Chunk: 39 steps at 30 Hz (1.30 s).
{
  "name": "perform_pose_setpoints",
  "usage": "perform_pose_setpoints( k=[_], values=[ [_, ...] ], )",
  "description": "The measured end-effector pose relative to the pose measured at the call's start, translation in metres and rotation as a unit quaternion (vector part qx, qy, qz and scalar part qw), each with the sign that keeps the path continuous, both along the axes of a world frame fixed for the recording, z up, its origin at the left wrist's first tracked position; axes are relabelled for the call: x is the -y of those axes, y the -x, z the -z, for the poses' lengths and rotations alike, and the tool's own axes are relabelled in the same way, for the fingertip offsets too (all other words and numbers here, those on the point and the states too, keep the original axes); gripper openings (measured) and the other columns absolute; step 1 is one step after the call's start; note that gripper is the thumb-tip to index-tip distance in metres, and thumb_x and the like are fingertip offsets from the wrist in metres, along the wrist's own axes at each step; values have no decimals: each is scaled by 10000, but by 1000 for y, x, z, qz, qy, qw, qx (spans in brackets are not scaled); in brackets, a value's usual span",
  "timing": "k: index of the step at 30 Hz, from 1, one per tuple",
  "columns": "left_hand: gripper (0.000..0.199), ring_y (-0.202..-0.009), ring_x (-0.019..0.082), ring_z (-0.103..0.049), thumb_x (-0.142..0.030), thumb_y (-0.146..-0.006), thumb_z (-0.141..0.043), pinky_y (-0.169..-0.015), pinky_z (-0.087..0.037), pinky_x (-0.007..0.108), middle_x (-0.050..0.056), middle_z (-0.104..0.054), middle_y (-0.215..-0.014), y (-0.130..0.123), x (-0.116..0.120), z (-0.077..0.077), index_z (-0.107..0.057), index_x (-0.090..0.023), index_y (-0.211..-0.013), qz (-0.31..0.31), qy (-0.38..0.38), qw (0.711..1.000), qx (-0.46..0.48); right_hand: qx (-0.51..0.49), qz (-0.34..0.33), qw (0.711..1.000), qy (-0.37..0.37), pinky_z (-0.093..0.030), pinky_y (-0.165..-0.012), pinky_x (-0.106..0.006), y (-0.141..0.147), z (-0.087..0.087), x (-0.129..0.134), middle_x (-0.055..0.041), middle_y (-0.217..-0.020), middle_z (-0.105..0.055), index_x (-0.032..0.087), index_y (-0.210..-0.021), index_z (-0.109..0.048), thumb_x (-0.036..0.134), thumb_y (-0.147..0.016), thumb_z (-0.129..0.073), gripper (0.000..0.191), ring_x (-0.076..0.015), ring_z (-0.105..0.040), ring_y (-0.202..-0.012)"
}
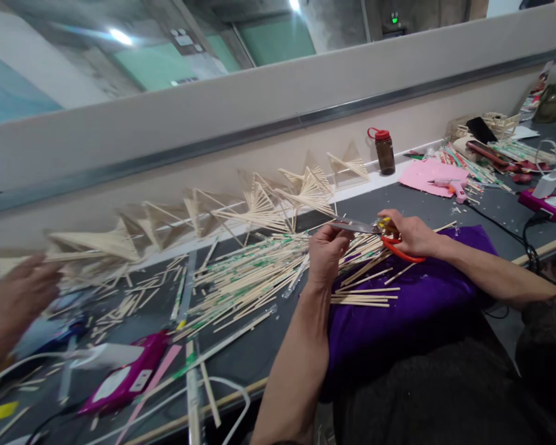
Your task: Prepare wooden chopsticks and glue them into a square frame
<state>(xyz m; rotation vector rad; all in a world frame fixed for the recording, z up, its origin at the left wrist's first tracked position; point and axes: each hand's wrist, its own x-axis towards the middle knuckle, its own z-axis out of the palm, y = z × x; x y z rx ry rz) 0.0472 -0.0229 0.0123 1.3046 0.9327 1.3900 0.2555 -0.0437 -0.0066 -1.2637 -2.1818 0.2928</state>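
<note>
My right hand is wrapped round the handles of a pair of scissors, red and yellow in colour. Their metal blades point left, reaching over the fingertips of my left hand. That hand is closed in a pinch by the blades; what it holds is too small to make out. Below both hands, a purple cloth lies over the table edge, with several thin wooden sticks on it. Left of my left hand spreads a large pile of disposable chopsticks, some in green-printed wrappers.
Fan-shaped stick models line the wall. A red-capped bottle stands behind. A pink glue gun lies on pink paper at right. Magenta power strips sit on both sides. Another person's hand reaches in from the left.
</note>
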Motion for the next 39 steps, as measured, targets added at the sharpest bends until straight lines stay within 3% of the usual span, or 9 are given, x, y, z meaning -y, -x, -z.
perform_pose_setpoints(
  k=[4, 7, 10, 17, 26, 33, 39],
  values=[
    [142, -403, 31, -356, -216, -557, -711, -393, -262, 169, -56, -520, -501, 2, -3, 2, -651, -150, -668, -17, -36, 999, 2, -24, 57, 998, 12, -429, -690, -274, 4, -2, 1, -81, -954, -685, 149, -1171, -489, 426, -763, -661, 522, -180, -638, -795],
    [128, -389, 32, -343, -212, -573, -710, -389, -264, 177, -61, -515, -486, 4, -4, 4, -651, -153, -669, -22, -52, 998, -10, 21, 62, 998, 2, -385, -661, -268, 5, -4, 1, -69, -924, -676, 171, -990, -566, 515, -791, -618, 401, -172, -607, -780],
    [128, -392, 41, -365, -233, -601, -709, -394, -281, 186, -51, -549, -507, 3, -4, 5, -655, -157, -688, -26, -63, 997, -38, 77, 62, 995, 4, -330, -624, -270, 4, -7, 0, -71, -907, -661, 169, -923, -573, 539, -832, -558, 381, -165, -563, -741],
    [151, -430, 61, -422, -314, -722, -643, -428, -324, 199, -31, -591, -574, 0, 1, 5, -622, -172, -674, -58, -81, 985, -138, 104, 69, 991, 40, -271, -583, -270, 4, -10, 2, -64, -823, -651, 170, -910, -573, 533, -876, -478, 377, -152, -505, -657],
    [191, -557, 114, -555, -365, -805, -573, -584, -420, 227, -19, -623, -601, -1, 5, 9, -628, -188, -760, -148, -206, 934, -252, 81, 71, 993, 51, -262, -565, -261, 5, -10, 4, -48, -803, -628, 175, -905, -569, 580, -785, -580, 422, -142, -484, -638],
    [166, -537, 117, -545, -305, -834, -543, -588, -404, 224, -2, -626, -592, -3, 11, 8, -623, -194, -738, -150, -260, 909, -289, 70, 51, 994, 60, -303, -584, -268, 3, -10, 3, -60, -871, -644, 178, -970, -564, 586, -791, -570, 445, -162, -534, -691],
    [181, -525, 120, -522, -303, -840, -550, -590, -398, 228, 1, -617, -578, -7, 13, 11, -632, -204, -713, -139, -247, 913, -294, 69, 37, 994, 74, -354, -641, -285, 3, -14, 7, -96, -980, -661, 170, -1115, -549, 572, -797, -572, 513, -208, -592, -805]
  ],
)
